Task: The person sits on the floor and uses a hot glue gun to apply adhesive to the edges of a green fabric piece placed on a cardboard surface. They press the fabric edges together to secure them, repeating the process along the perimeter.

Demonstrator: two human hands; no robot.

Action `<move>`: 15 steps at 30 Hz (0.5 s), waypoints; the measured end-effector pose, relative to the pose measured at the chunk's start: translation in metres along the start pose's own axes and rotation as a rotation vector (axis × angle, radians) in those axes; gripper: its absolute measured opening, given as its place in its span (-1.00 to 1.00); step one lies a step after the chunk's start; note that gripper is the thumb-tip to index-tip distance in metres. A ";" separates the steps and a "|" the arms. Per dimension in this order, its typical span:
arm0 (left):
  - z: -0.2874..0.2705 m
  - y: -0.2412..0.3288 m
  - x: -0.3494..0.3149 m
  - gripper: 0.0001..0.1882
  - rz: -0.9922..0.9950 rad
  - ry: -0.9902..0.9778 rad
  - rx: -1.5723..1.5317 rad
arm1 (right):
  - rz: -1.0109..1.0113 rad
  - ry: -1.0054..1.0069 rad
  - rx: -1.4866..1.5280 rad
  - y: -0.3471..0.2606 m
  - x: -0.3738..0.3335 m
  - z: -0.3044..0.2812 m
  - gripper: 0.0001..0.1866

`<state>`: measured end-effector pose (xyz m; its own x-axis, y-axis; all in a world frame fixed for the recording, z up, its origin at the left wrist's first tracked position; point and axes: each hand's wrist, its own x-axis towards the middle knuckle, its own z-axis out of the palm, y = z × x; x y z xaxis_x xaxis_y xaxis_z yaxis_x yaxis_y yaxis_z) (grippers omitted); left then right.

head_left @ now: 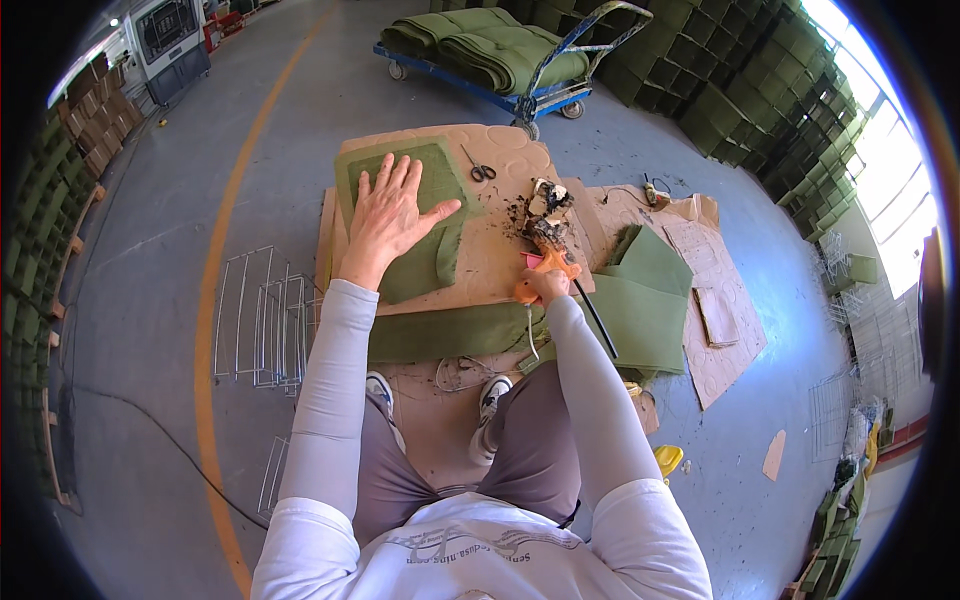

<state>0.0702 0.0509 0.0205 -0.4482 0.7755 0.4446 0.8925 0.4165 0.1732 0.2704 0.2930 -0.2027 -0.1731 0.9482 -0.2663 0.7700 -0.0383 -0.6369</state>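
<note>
Under left hand [392,215], one green panel [424,255]

Both arms [336,390] extended forward, left hand [392,218] palm-down with fingers [399,173] spread, right hand [549,286] curled.

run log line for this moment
left hand: spread palm-down on green fabric panel | right hand: gripping orange glue gun | black-handled scissors: on cardboard, right of panel

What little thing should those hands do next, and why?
Probably move the glue gun left toward the green cloth. The right hand grips the gun beside the messy dark clump, away from the cloth, while the left hand is spread flat over the cloth, seemingly steadying it.
</note>
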 end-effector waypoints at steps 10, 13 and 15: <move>-0.001 0.003 0.000 0.04 0.039 -0.033 -0.052 | 0.022 0.151 0.533 0.019 -0.023 -0.068 -0.68; -0.007 -0.004 -0.006 0.03 0.009 -0.057 -0.006 | -0.276 0.304 0.161 -0.005 -0.054 -0.069 -0.54; -0.009 -0.001 -0.006 0.02 0.005 -0.070 -0.003 | -0.465 0.356 0.010 -0.009 -0.061 -0.073 -0.42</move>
<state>0.0723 0.0416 0.0254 -0.4463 0.8089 0.3828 0.8947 0.4114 0.1737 0.3187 0.2585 -0.1277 -0.2731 0.9135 0.3017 0.6564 0.4062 -0.6357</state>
